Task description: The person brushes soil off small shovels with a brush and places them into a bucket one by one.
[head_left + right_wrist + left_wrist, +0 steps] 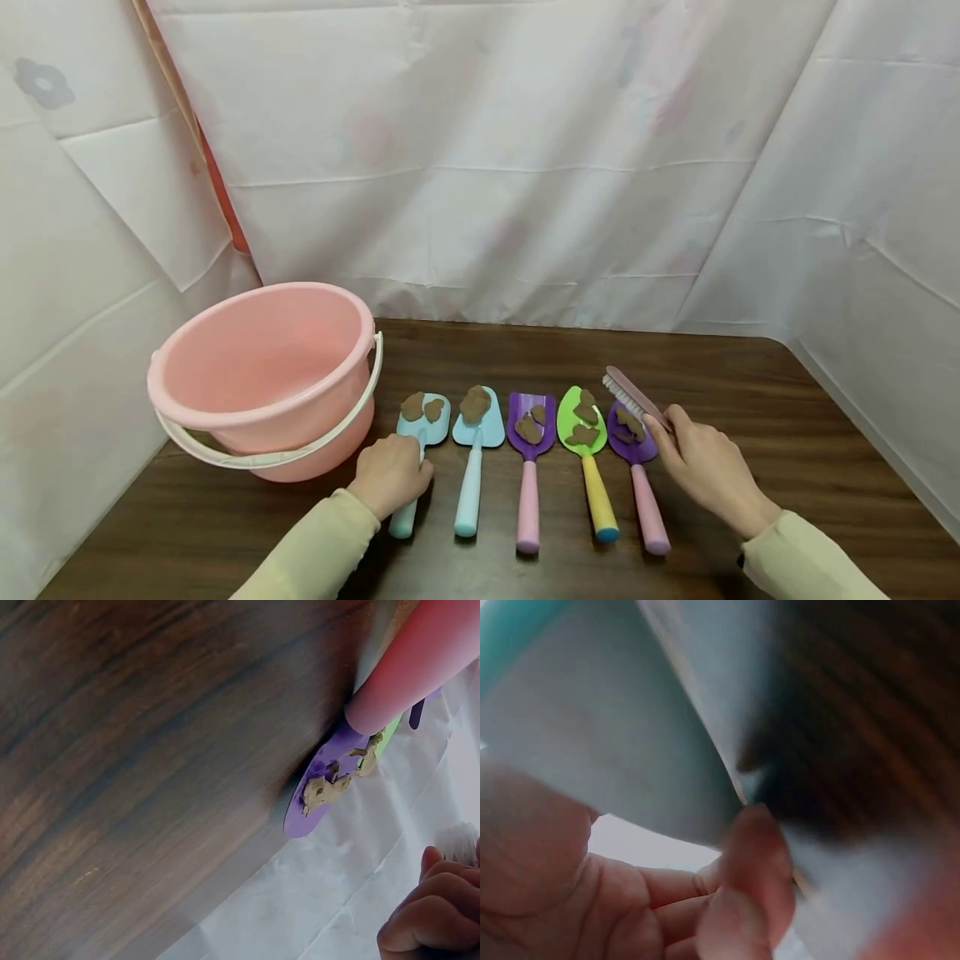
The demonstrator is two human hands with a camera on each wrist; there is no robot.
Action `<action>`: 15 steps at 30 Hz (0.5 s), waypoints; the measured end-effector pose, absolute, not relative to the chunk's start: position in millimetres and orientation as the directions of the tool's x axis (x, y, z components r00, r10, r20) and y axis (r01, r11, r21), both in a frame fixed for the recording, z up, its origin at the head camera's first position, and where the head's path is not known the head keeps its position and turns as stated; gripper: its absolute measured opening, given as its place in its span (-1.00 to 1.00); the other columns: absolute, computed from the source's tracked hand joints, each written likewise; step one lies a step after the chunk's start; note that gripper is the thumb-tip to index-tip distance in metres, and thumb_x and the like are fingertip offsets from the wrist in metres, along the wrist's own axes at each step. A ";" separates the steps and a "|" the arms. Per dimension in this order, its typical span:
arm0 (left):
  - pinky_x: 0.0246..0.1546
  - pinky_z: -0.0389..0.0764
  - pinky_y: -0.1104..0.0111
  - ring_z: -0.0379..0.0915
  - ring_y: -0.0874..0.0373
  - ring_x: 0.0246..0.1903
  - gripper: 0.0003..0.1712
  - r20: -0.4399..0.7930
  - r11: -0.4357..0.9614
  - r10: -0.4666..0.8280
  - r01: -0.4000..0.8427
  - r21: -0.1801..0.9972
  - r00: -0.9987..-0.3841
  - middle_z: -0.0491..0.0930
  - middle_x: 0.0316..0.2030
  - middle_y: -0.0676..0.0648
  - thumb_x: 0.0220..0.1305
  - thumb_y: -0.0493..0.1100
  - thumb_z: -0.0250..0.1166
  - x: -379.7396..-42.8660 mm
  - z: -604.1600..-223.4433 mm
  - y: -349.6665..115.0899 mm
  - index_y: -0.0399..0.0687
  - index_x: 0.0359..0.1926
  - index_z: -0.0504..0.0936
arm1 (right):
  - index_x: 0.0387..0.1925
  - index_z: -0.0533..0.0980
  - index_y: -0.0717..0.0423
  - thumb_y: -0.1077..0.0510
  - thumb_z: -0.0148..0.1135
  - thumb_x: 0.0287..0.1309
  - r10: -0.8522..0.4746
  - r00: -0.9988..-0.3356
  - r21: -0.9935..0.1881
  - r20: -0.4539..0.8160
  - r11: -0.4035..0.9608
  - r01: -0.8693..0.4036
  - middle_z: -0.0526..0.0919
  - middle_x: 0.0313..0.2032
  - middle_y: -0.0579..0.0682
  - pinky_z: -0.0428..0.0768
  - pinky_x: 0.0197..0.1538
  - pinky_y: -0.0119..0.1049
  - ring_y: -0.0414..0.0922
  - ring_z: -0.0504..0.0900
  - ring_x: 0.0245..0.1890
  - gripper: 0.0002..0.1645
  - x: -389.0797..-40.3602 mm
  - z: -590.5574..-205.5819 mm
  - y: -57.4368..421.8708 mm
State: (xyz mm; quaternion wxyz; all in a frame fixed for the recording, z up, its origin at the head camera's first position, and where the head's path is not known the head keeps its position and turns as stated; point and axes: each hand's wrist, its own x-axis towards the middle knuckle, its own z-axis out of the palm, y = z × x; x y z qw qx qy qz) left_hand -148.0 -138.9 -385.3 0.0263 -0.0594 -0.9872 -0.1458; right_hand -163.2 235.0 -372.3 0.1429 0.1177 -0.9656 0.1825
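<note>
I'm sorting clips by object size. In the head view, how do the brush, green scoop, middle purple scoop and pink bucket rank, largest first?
1. Pink bucket
2. Green scoop and middle purple scoop: too alike to rank
3. Brush, judged by its visible part; the right hand covers some

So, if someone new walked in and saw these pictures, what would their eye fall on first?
Probably the big pink bucket at the left of the dark table. Next would come the row of five colourful shovels to its right, each bearing brown clay-like stuff. At the row's right end, the right hand holds a pink brush near the rightmost shovel.
</note>
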 end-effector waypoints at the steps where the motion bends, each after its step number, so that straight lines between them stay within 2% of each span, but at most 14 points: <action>1: -0.79 0.14 0.40 0.15 0.18 -0.79 -0.52 0.065 0.947 0.103 0.117 0.298 -0.993 0.14 -0.82 0.08 0.06 -0.25 0.20 -148.7 -384.9 -138.8 0.04 -0.87 0.20 | -0.34 0.39 0.19 -0.04 -0.08 0.42 -0.172 -0.934 -0.322 0.312 0.906 -0.275 0.33 -0.68 -0.10 0.22 -0.69 -0.35 -0.23 0.26 -0.73 -0.62 -163.0 -372.7 235.6; 8: -0.79 0.14 0.39 0.09 0.21 -0.77 -0.54 0.080 0.920 0.064 0.090 0.382 -0.995 0.07 -0.81 0.10 -0.06 -0.29 0.18 -151.0 -386.0 -141.9 0.04 -0.87 0.12 | -0.36 0.37 0.15 -0.06 -0.08 0.41 -0.176 -0.939 -0.316 0.296 0.909 -0.270 0.34 -0.68 -0.10 0.22 -0.69 -0.34 -0.23 0.27 -0.73 -0.63 -164.9 -375.8 233.0; 15: -0.78 0.16 0.41 0.12 0.22 -0.78 -0.55 0.064 0.905 0.067 0.087 0.416 -0.996 0.09 -0.81 0.10 -0.02 -0.28 0.18 -153.6 -383.8 -139.9 0.03 -0.86 0.16 | -0.40 0.35 0.11 -0.06 -0.05 0.40 -0.186 -0.935 -0.297 0.303 0.913 -0.278 0.29 -0.70 -0.13 0.21 -0.69 -0.36 -0.25 0.25 -0.73 -0.65 -163.7 -377.5 232.3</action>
